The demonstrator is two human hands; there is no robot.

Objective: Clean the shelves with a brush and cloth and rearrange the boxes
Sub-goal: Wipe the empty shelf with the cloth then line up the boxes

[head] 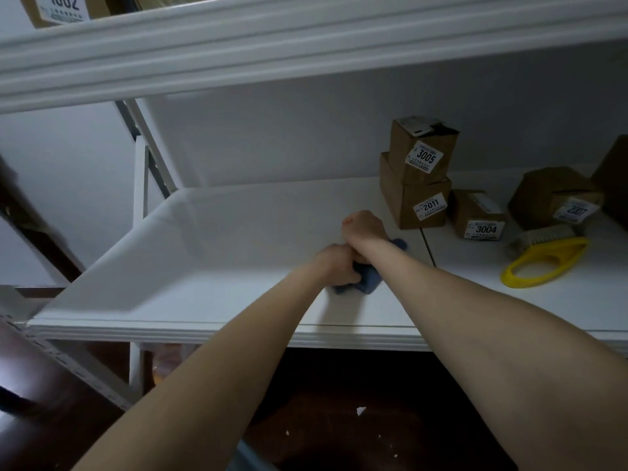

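A blue cloth [368, 283] lies bunched on the white shelf [210, 253], near its middle. My left hand [334, 263] grips the cloth's near end. My right hand [365, 229] is closed over its far end, where a bit of blue sticks out at the right. A brush with a yellow loop handle [543, 261] lies on the shelf to the right, bristles toward the boxes. Behind it stand brown cardboard boxes: 3005 [423, 149] stacked on 2011 [414, 198], then 3004 [477, 214] and 2007 [554, 198].
The upper shelf's white front edge [272, 45] hangs overhead, with box 1002 [57, 8] on it. A slanted metal upright [146, 154] stands at the left. Below the shelf is a dark wooden floor [339, 419] with small white scraps.
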